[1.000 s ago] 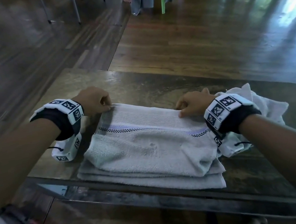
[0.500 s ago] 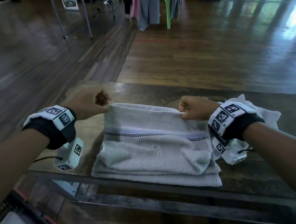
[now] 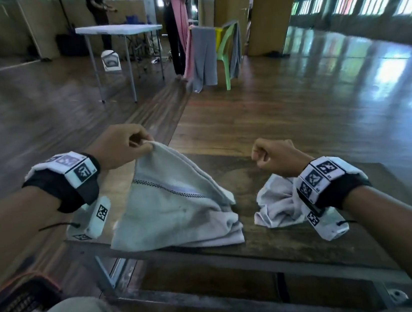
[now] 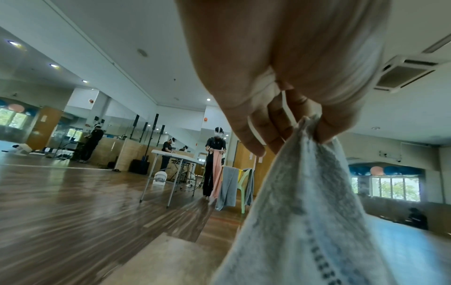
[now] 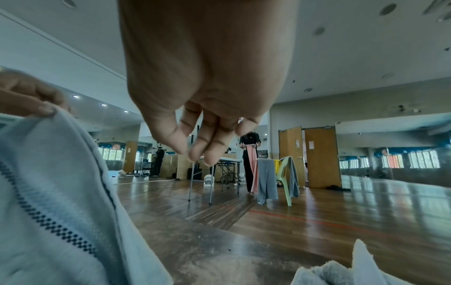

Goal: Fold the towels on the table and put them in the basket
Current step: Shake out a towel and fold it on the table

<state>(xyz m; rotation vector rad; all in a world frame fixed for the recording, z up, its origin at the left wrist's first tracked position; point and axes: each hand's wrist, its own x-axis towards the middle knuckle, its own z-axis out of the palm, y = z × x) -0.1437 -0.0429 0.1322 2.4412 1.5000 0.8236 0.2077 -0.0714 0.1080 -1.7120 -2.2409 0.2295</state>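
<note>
A: Item one?
B: Grey towel [image 3: 178, 211], near-left on the worktop [image 3: 289, 239]; one corner pinched and lifted by the left hand [image 3: 119, 146], the rest lying in folds.
A: Right hand [image 3: 275, 157]?
B: Raised over the worktop, fingers loosely curled, holding nothing.
A: Item two?
B: Crumpled white towel [image 3: 276, 204], right, under that wrist.

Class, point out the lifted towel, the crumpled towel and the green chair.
lifted towel [image 3: 170, 213], head view, its hanging middle.
crumpled towel [image 3: 276, 204], head view, its bunched middle.
green chair [image 3: 224, 43], head view, its backrest.
</note>
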